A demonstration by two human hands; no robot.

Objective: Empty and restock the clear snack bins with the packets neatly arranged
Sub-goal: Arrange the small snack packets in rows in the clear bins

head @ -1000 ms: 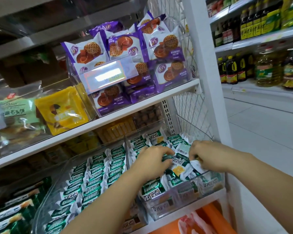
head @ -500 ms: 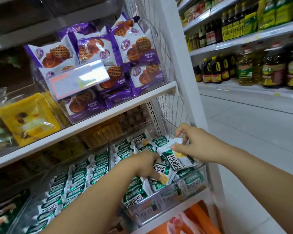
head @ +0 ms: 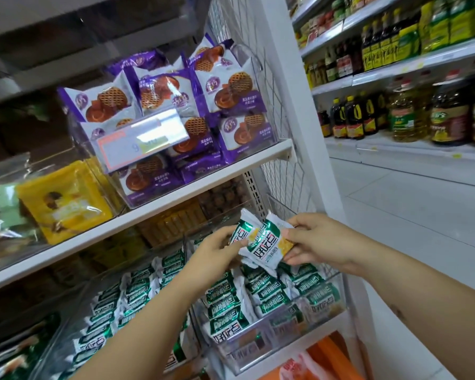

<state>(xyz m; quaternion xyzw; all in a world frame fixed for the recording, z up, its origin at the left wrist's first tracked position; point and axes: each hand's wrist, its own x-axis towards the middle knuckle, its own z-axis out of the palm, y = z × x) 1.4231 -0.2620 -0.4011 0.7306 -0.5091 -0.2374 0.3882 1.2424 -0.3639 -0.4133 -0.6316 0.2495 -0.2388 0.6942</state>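
Head view: both hands hold a small stack of green-and-white snack packets [head: 262, 244] in the air, just above the right clear bin [head: 258, 362] on the lower shelf. Left hand [head: 217, 250] pinches the stack's left edge, fingers curled round it. Right hand [head: 318, 242] grips the right end, thumb on top and fingers under. The front packet is tilted, print facing the camera. The right bin has more of the same packets [head: 261, 292], loosely piled and leaning. The left clear bin [head: 74, 305] beside it holds matching packets [head: 113, 305] in tidy overlapping rows. On the white shelf [head: 176, 205] above, a clear bin is full of purple waffle packets [head: 231, 89] with a price tag [head: 140, 141] on its front, and yellow packets [head: 63, 198] sit to its left. A wire mesh panel [head: 283, 171] closes the shelf's right side. Oil bottles [head: 450, 111] line the shelves across the aisle. An orange bag [head: 329, 355] shows below the bins.
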